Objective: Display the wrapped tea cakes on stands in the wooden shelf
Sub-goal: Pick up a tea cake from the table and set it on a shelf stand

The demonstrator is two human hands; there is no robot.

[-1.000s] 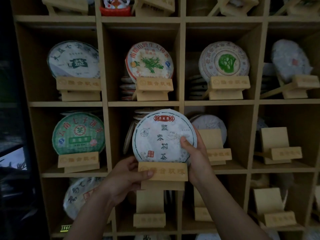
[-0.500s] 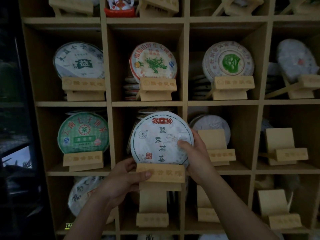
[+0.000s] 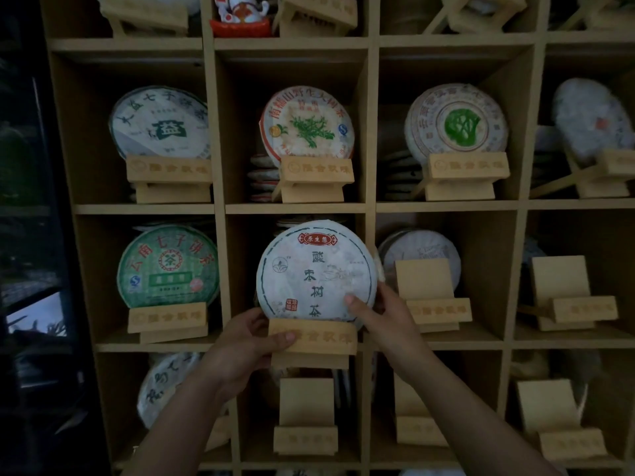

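A round white-wrapped tea cake (image 3: 309,266) with black characters and a red label rests upright on a small wooden stand (image 3: 319,340) in front of the middle-row, second-from-left cubby of the wooden shelf (image 3: 295,208). My left hand (image 3: 247,341) grips the stand's left end, thumb on its front. My right hand (image 3: 381,314) holds the cake's lower right edge, thumb on its face. Stand and cake sit at the cubby's front edge; whether the stand touches the shelf board I cannot tell.
Other wrapped cakes stand on stands in the cubbies above and at left, such as the green one (image 3: 168,266). Bare wooden stands (image 3: 433,297) (image 3: 567,293) (image 3: 305,417) sit in cubbies to the right and below. Stacked cakes lie behind. A red-and-white figurine (image 3: 240,15) sits on top.
Both hands carried the stand with the cake up and leftwards towards the middle cubby. The grip on both stayed the same.
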